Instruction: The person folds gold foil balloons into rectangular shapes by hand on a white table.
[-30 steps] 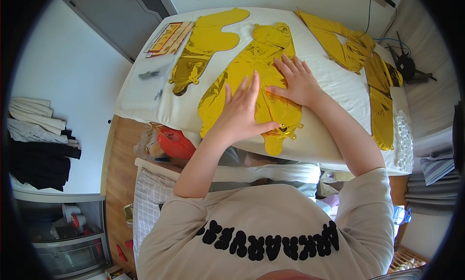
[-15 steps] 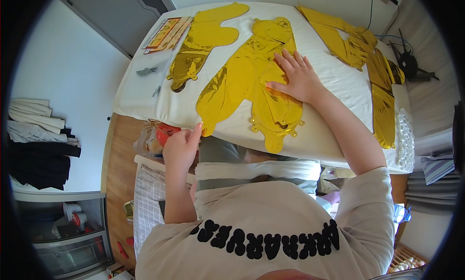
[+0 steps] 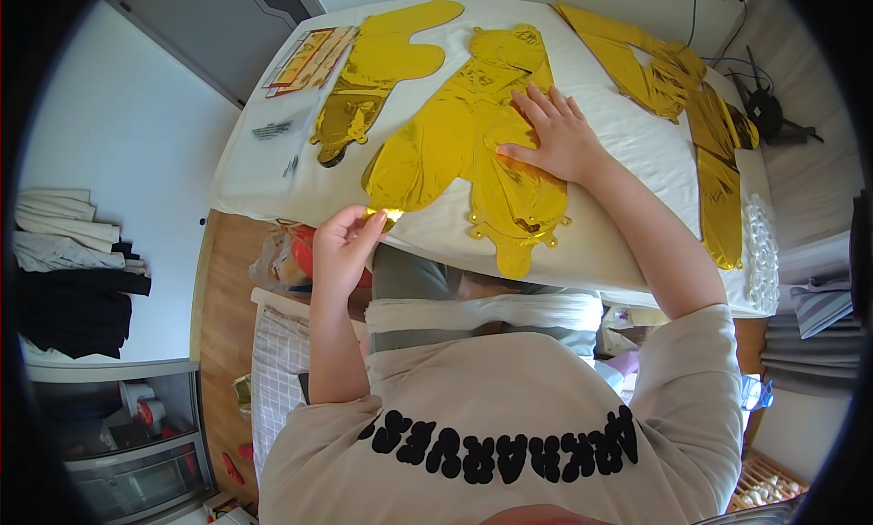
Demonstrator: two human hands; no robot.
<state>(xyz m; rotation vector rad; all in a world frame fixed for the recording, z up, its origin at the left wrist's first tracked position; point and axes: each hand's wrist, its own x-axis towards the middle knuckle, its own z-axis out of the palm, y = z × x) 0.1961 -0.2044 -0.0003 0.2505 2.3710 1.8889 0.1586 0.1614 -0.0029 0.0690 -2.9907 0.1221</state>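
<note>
A flat gold foil balloon lies in the middle of a table under a white cloth. My right hand presses flat on the balloon, fingers spread. My left hand pinches the balloon's near left corner at the table's front edge. A second gold foil balloon lies to the left of the first. More gold foil balloons lie along the right side of the table.
A flat packet with orange print and a clear plastic bag lie at the table's far left corner. Folded clothes are stacked at left. A red item in a bag sits under the table edge. Black cables lie far right.
My left hand left the top of the balloon, dropped below the table edge, then came up and pinched the balloon's near left corner. My right hand stayed pressed on the balloon.
</note>
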